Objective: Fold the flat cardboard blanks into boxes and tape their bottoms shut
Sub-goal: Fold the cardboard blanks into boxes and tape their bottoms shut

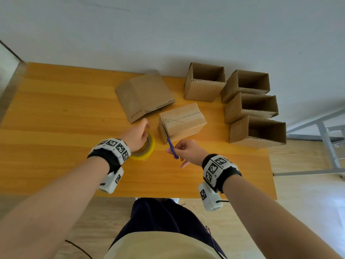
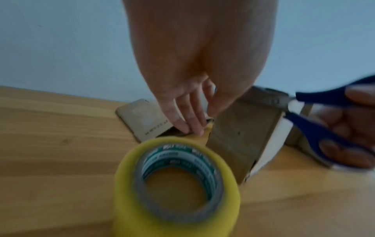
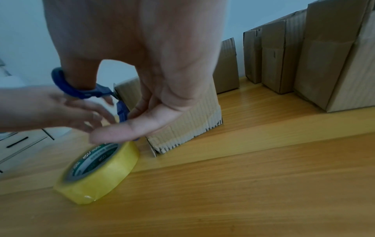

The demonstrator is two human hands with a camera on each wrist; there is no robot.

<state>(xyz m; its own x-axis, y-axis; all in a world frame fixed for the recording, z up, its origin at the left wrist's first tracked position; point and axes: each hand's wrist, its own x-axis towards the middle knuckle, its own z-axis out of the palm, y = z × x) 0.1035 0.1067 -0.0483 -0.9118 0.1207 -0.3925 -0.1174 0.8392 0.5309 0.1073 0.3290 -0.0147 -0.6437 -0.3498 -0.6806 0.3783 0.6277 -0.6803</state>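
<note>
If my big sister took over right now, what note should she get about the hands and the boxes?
Right hand: grips the blue scissors, blades at the near edge of the upturned box.
Left hand: fingers relaxed over the yellow tape roll, which lies on the table; not gripping it.
Done: four open boxes stand at the right.
Left: the upturned box looks taped along its seam; the scissors look set to cut the tape. Then fold and tape the flat blanks lying behind.
</note>
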